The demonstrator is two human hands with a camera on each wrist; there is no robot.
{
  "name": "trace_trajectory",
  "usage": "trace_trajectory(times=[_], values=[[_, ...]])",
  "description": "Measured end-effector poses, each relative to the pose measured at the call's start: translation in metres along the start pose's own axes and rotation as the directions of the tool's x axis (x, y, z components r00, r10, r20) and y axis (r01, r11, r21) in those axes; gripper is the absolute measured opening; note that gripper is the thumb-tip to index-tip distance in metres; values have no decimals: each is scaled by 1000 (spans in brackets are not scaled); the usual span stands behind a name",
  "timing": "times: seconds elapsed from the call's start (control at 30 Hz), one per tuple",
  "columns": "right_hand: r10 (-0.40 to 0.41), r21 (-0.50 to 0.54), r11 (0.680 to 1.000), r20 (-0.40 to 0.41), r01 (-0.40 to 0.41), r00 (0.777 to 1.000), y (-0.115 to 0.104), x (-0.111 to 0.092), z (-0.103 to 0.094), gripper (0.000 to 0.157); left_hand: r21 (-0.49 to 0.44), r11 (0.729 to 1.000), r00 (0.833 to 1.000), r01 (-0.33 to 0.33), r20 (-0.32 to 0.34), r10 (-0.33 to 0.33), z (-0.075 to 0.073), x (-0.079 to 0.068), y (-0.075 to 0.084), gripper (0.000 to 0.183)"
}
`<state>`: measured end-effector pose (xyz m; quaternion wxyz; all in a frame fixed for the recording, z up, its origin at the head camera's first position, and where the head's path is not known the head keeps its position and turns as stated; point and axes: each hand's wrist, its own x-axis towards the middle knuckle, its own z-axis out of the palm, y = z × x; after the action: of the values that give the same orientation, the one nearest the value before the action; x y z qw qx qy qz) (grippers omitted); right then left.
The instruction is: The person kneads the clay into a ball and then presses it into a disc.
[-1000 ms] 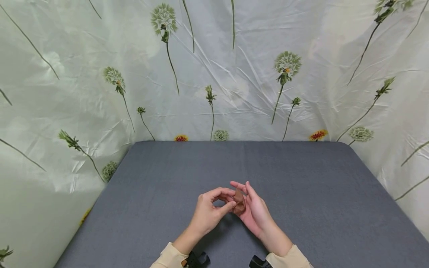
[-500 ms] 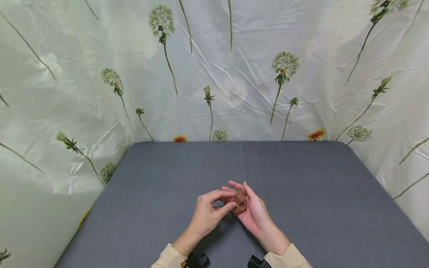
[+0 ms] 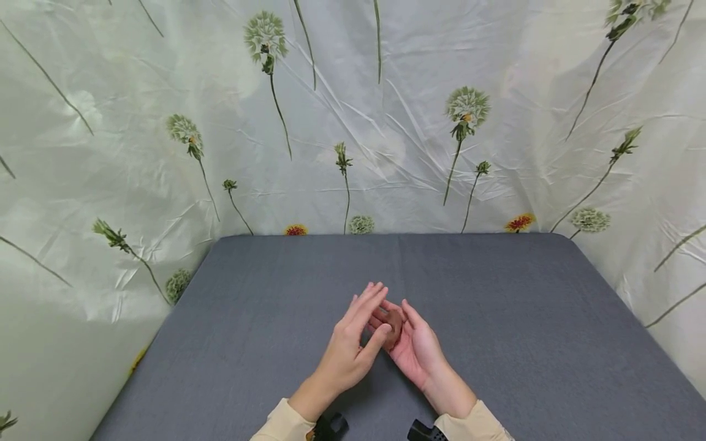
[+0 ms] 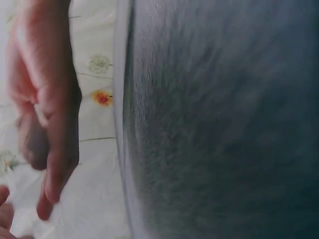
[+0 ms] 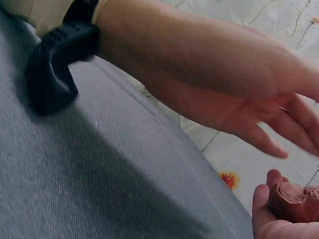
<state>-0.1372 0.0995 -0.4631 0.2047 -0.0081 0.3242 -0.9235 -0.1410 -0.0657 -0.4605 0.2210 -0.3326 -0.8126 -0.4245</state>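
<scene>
A small reddish-brown lump that looks like modelling clay (image 3: 394,332) sits in the cupped palm of my right hand (image 3: 421,355), whose fingers curl up around it. The right wrist view shows the clay (image 5: 294,203) with an uneven, dented top and a raised edge. My left hand (image 3: 349,346) hovers beside and over it with its fingers stretched out and together; in the head view its thumb overlaps the lump's near side. Seen from the right wrist, a gap shows between the left hand (image 5: 234,94) and the clay. Only fingertips of the right hand (image 4: 6,214) enter the left wrist view.
Both hands are above a table covered in grey cloth (image 3: 276,282). Behind and at the sides hangs a pale curtain printed with dandelions (image 3: 408,141). A black wrist camera (image 5: 55,69) is strapped over the left sleeve, low over the cloth.
My left fingers, earlier bent with their tips at the clay, have straightened and lifted off it, pointing up and away. The right hand still cradles the lump in about the same place.
</scene>
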Motion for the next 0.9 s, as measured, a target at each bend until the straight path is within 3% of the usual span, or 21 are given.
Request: trace_trajectory(times=[0.13, 0.23, 0.3, 0.4, 0.53, 0.73, 0.8, 0.9], values=[[13, 1, 1000, 12, -13, 1000, 1, -3, 7, 55, 149, 988, 991, 34, 120, -53, 10, 11, 4, 66], [20, -47, 999, 21, -19, 1000, 2, -4, 15, 59, 198, 977, 984, 75, 145, -105, 18, 18, 4, 74], [11, -104, 995, 43, -6, 999, 1, -5, 21, 73, 188, 977, 982, 96, 143, -123, 22, 21, 4, 79], [-38, -183, 982, 69, 50, 997, -3, -6, 27, 93, 130, 984, 978, 124, 152, -143, 24, 24, 7, 79], [-111, -225, 965, 121, 136, 986, -8, -5, 32, 95, -5, 976, 958, 218, 190, -214, 25, 25, 11, 74], [-190, -323, 919, 139, 226, 972, -16, 3, 33, 94, -219, 899, 909, 378, 273, -316, 19, 28, 22, 70], [-219, -332, 909, 132, 252, 967, -18, 8, 32, 93, -269, 887, 912, 375, 281, -301, 18, 29, 27, 70], [-239, -335, 902, 137, 272, 961, -20, 16, 31, 92, -316, 895, 934, 316, 270, -234, 14, 32, 35, 71]])
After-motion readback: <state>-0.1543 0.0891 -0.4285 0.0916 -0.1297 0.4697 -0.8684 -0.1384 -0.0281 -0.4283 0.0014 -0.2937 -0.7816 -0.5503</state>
